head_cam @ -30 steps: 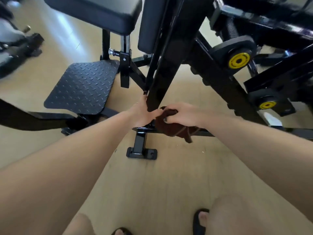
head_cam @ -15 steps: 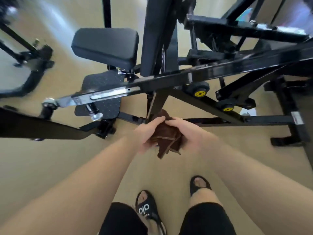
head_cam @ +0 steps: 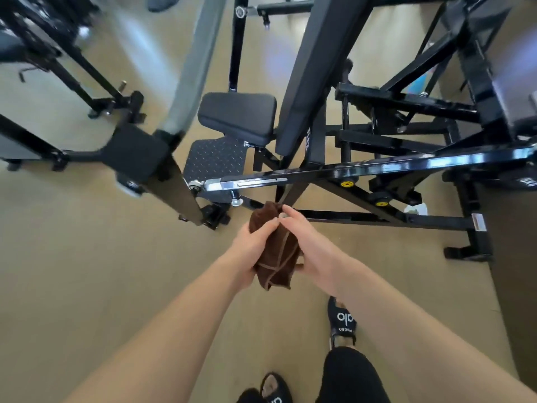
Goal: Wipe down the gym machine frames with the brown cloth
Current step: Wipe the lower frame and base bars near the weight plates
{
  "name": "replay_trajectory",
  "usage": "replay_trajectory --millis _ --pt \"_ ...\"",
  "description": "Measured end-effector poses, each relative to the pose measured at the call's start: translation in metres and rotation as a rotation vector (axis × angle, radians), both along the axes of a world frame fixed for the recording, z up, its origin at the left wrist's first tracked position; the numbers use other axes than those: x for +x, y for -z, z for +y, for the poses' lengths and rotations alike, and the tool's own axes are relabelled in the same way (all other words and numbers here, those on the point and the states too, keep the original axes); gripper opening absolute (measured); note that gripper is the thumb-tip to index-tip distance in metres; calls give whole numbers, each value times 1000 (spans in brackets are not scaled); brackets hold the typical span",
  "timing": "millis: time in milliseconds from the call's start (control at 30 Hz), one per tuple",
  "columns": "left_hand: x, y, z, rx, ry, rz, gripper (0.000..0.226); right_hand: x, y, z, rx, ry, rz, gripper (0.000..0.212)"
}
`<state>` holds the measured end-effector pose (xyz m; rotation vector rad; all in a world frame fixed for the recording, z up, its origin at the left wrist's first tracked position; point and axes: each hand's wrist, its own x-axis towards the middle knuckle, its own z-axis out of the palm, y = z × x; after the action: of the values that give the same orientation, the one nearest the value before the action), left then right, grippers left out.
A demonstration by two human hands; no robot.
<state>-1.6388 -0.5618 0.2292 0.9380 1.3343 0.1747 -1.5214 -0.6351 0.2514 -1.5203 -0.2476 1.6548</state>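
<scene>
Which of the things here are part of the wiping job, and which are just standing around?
Part of the job:
- folded brown cloth, held by left hand and right hand
- glossy black steel machine frame

Just there:
- black padded seat
- black diamond-pattern footplate
- yellow-centred black rollers
- black sandals
- tan floor

Cloth held between left hand and right hand, above the floor. Machine frame just beyond the fingertips, probably not touching. Seat pad and footplate further ahead. Sandalled foot behind right hand.
</scene>
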Motion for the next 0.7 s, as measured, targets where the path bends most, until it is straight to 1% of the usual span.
replay_trajectory --millis 100,233,267,367,433,567,700 --pt "-31 -33 -11 55 -21 -23 40 -31 -41 -2 21 28 -82 47" --pt "-87 -75 -22 68 -41 -34 40 -60 -88 -9 146 -39 -383 45" --pt "-101 -84 -22 77 -69 -23 40 -63 -100 -9 193 -28 -420 44" --pt "-139 -112 -18 121 -193 40 34 -69 -134 -3 314 51 -446 44" --pt "-155 -129 -8 193 -260 61 37 -72 -153 6 390 85 -478 45" --pt "-154 -165 22 286 -397 43 42 -81 -178 32 540 63 -562 41" --pt "-127 -195 61 397 -348 5 46 -98 -187 55 633 -48 -724 44"
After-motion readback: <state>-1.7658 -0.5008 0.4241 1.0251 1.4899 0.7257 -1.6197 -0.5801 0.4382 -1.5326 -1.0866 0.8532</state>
